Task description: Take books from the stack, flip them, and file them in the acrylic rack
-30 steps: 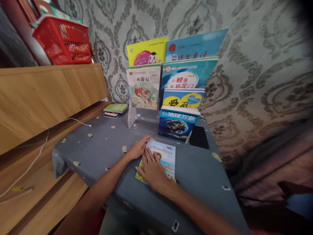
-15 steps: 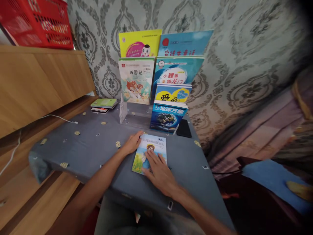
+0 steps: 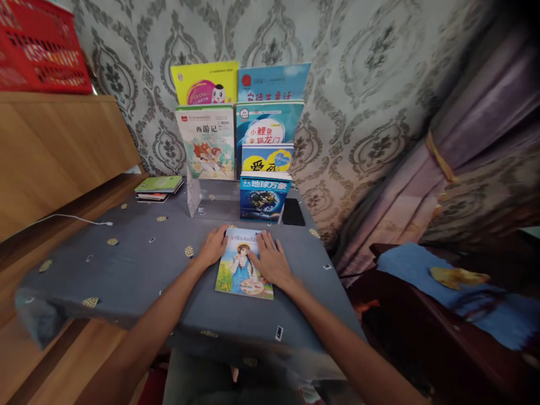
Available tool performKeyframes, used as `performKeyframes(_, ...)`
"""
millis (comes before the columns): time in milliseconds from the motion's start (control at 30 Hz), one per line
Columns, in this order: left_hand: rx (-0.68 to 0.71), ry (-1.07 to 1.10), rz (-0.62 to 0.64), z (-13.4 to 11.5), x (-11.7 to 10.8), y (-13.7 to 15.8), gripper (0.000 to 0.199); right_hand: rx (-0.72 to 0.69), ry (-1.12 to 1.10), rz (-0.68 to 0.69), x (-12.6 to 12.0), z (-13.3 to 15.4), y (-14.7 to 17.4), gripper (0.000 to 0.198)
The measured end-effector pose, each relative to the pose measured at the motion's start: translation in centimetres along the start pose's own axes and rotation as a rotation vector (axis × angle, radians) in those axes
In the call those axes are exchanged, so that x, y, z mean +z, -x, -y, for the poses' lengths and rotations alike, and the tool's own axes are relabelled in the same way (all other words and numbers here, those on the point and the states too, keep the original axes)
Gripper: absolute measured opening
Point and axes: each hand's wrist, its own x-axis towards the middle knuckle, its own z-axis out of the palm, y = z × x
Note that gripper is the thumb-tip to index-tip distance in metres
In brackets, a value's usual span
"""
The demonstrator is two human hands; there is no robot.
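Observation:
A thin book [image 3: 241, 270] with a girl in blue overalls on its cover lies shut on the grey patterned tablecloth. At its upper left edge rests my left hand [image 3: 214, 245], fingers stretched out and touching the corner. My right hand [image 3: 272, 260] lies flat over the cover's right side, fingers spread toward the top edge, hiding part of the title. Beyond the book stands a clear acrylic rack [image 3: 215, 205]. It holds several books upright, among them a white-covered book [image 3: 206, 152] and a blue book with a globe [image 3: 265, 199].
A black phone [image 3: 293, 212] lies right of the rack. Left of it sits a small book stack [image 3: 159, 184], with a white cable [image 3: 80, 217] nearer the edge. A red basket [image 3: 42, 56] tops the wooden cabinet [image 3: 63, 140]. A blue cloth [image 3: 405, 261] covers furniture at the right.
My right hand has slid from the middle of the cover to its upper right, uncovering the girl picture. My left hand stays at the left edge. The view has turned to the right.

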Motion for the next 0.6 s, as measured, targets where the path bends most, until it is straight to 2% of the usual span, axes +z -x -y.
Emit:
performKeyframes(167,-0.112,0.361,0.007,0.2,-0.5,-0.8,0.038,-0.007,0.012,-0.033,0.8,-0.4,-0.1,0.074)
performKeyframes(233,-0.236,0.564,-0.012,-0.1,-0.4,-0.9,0.041,-0.011,0.009,-0.039,0.7,-0.5,0.0,0.074)
performKeyframes(300,-0.418,0.754,-0.061,-0.6,0.1,-0.7,0.047,-0.016,0.002,-0.041,0.6,-0.4,0.0,0.073)
performKeyframes(400,-0.626,0.914,-0.103,-1.5,1.2,-0.3,0.053,-0.011,-0.011,-0.031,0.1,-0.2,0.1,0.071)
performKeyframes(600,-0.662,1.008,-0.002,-2.3,2.1,-0.2,0.043,0.044,-0.045,-0.003,-1.0,0.4,0.4,0.071)
